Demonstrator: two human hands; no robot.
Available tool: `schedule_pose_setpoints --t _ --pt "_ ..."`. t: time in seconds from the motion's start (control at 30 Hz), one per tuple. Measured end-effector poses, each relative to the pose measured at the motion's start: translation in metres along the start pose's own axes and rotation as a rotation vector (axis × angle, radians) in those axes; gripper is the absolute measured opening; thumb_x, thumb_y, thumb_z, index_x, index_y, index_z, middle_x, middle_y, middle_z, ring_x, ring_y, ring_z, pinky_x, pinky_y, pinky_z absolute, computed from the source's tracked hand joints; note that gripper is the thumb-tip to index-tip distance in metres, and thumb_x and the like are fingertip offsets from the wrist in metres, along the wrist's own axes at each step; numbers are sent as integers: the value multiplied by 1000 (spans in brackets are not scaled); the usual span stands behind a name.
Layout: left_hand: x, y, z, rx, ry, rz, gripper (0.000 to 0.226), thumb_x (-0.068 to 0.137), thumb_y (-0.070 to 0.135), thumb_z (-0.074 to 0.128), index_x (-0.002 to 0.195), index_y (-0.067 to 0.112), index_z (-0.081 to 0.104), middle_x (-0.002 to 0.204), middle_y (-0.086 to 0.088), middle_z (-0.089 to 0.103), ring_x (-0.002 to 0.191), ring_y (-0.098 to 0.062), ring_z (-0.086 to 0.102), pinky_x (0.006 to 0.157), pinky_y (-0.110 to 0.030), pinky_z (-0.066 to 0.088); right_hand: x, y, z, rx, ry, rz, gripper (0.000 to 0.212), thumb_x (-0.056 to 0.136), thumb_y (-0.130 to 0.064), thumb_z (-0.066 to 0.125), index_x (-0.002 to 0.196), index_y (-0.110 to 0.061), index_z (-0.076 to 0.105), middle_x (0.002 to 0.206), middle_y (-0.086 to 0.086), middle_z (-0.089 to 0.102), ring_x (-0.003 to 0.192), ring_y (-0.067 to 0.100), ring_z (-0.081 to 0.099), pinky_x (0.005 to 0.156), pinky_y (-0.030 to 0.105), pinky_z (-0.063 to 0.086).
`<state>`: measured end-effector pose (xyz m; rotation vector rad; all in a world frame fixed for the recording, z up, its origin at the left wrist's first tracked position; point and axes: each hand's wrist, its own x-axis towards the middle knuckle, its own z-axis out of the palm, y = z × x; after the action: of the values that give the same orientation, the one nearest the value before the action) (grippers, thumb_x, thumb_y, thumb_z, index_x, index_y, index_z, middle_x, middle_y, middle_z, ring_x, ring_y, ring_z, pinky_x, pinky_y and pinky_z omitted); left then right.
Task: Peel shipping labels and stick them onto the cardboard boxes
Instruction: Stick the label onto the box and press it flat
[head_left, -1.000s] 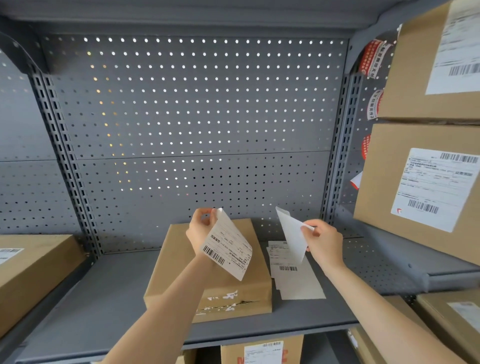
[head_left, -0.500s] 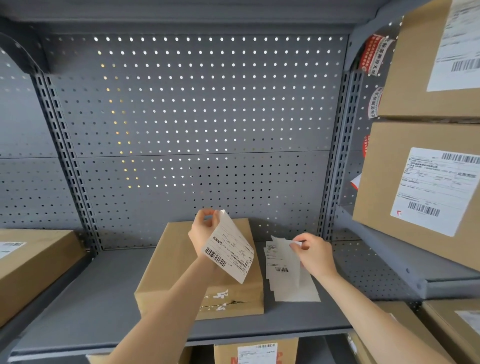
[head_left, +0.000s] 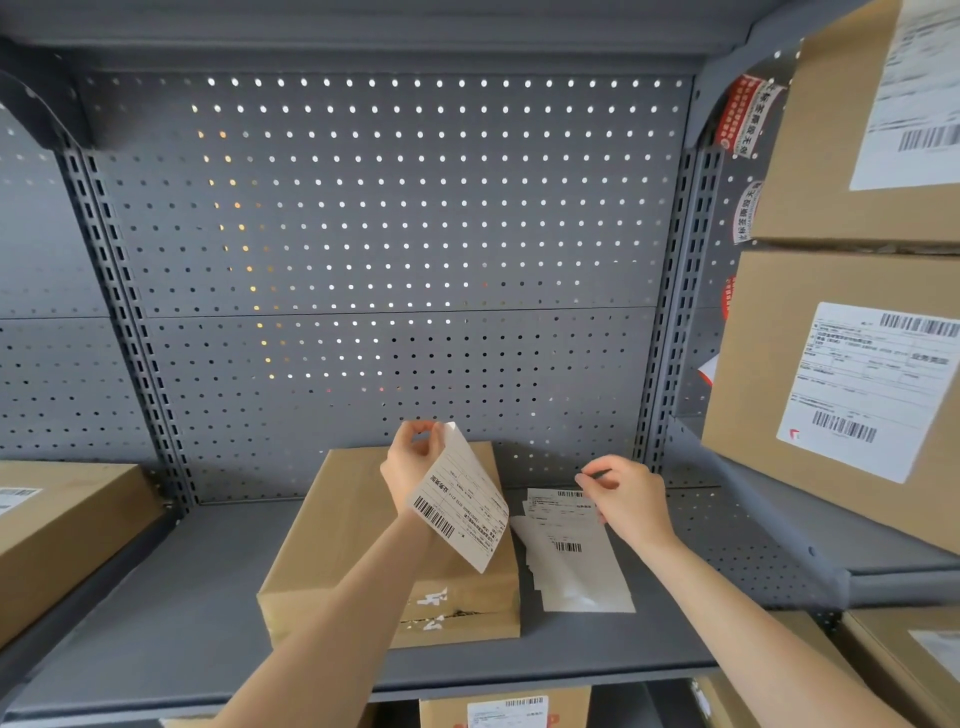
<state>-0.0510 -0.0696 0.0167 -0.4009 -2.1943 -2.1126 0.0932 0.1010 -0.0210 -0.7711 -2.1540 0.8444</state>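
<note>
My left hand (head_left: 413, 462) pinches the top corner of a peeled white shipping label (head_left: 462, 504), which hangs tilted with its barcode at the lower left, above a plain cardboard box (head_left: 343, 540) on the grey shelf. My right hand (head_left: 626, 493) hovers with fingers curled and nothing in it, just above the far end of a stack of label sheets (head_left: 571, 561) lying to the right of the box. The box's top bears no label; torn white scraps mark its front face.
The grey metal shelf (head_left: 182, 613) has a perforated back panel (head_left: 389, 234). A labelled box (head_left: 57, 525) lies at the left. Two labelled boxes (head_left: 810, 374) are stacked on the right shelf. More boxes (head_left: 504, 709) sit below.
My right hand lowered the blank backing sheet onto the stack and let it go. My left hand kept hold of the peeled label, nearly still.
</note>
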Motion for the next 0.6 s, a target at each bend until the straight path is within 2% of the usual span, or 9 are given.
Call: schedule_pose_setpoints --t 0.07,0.2,0.3,0.4,0.47,0.6 --pt "1 0 1 -7 -2 -16 12 92 28 55 90 18 60 77 2 64 60 -15 59 62 -27 48 3 -7 -1 20 1 -14 8 84 -23 69 88 -16 71 69 -3 72 56 10 65 66 31 58" --pt "2 6 1 -11 -7 -21 9 91 27 55 89 20 61 79 1 65 61 -10 60 55 -21 45 5 -31 0 89 -23 -31 7 85 -23 68 88 -17 70 72 -1 73 55 16 67 60 29 59" --pt "5 11 -3 -6 -33 -17 9 89 27 56 90 21 62 81 -1 68 60 -10 60 53 -21 42 8 -51 4 129 -63 -89 4 84 -25 68 88 -23 70 80 -4 74 62 12 68 64 30 59" --pt "8 18 -10 -11 -57 -21 8 87 26 58 88 21 63 81 -1 69 60 -10 60 52 -21 41 13 -75 9 138 -127 -203 11 85 -25 68 96 -24 71 88 -11 72 73 1 62 72 18 50" --pt "10 23 -15 -19 -61 -24 7 86 25 58 87 20 63 78 2 67 60 -7 59 52 -20 40 15 -94 12 100 -178 -306 17 87 -24 66 103 -26 70 92 -16 68 80 4 61 72 9 42" --pt "16 25 -30 -12 -78 -20 6 83 28 60 80 25 64 75 5 69 62 -9 63 55 -22 45 18 -131 25 24 -337 -505 30 88 -17 65 114 -32 66 107 -19 57 90 7 53 71 18 46"
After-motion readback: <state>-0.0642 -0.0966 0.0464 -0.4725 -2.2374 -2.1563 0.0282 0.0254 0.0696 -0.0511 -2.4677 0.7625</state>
